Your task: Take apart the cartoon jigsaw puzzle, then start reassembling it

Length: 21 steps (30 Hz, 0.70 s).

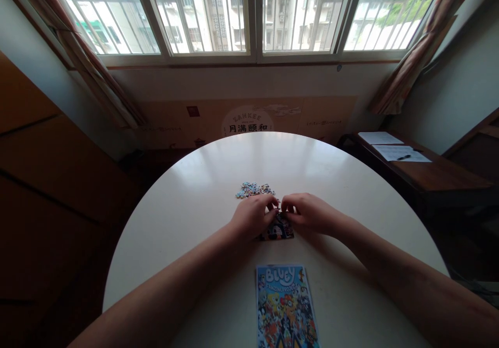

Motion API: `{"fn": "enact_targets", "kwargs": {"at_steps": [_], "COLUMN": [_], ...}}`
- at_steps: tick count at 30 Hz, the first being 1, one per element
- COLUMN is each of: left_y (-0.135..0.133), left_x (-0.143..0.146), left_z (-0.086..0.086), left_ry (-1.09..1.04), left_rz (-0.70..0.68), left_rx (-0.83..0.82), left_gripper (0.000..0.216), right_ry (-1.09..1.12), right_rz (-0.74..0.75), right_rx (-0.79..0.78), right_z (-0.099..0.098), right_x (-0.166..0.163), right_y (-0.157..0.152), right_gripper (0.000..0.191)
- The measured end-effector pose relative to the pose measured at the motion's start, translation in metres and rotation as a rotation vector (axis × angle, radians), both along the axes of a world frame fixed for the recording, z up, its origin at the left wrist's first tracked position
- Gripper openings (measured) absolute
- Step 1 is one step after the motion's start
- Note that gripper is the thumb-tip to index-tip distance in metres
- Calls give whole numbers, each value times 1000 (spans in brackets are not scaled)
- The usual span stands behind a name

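On the white round table, a partly joined jigsaw puzzle [281, 229] with dark, colourful printing lies under my fingertips. My left hand [255, 215] is curled at its upper left, thumb and forefinger bent toward a small puzzle piece [279, 206]. From the other side my right hand [307, 211] pinches at the same spot, at the puzzle's top edge. The fingers cover part of the puzzle, and the piece's print is too small to read. Just beyond my left hand sits a heap of loose jigsaw pieces [253, 189].
Nearer me on the table [175, 197] lies a picture sheet [286, 306] marked "Bluey", crowded with cartoon figures. A brown wooden side table [440, 176] at right bears papers [401, 153] and a pen [404, 157]. Barred windows and curtains stand behind; a wooden cabinet [47, 181] is at left.
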<state>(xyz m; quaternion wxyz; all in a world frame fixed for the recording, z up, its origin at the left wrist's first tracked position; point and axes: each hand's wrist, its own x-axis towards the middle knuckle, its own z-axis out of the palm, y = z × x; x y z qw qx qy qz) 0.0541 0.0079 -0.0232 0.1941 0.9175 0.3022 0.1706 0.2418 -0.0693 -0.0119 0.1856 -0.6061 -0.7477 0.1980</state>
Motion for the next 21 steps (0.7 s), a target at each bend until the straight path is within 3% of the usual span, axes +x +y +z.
{"fn": "enact_targets", "kwargs": {"at_steps": [12,21], "left_y": [13,9], "left_x": [-6,-4], "left_z": [2,2], "left_ry": [-82,-23], "left_rz": [-188,-164], "left_rx": [-158,-15], "left_gripper": [35,23], "right_ry": [19,31], "right_rz": [13,30], "right_rx": [-22,8], "right_z": [3,-1], "right_x": [1,2], "right_y": [-1,1], "right_gripper": [12,12]}}
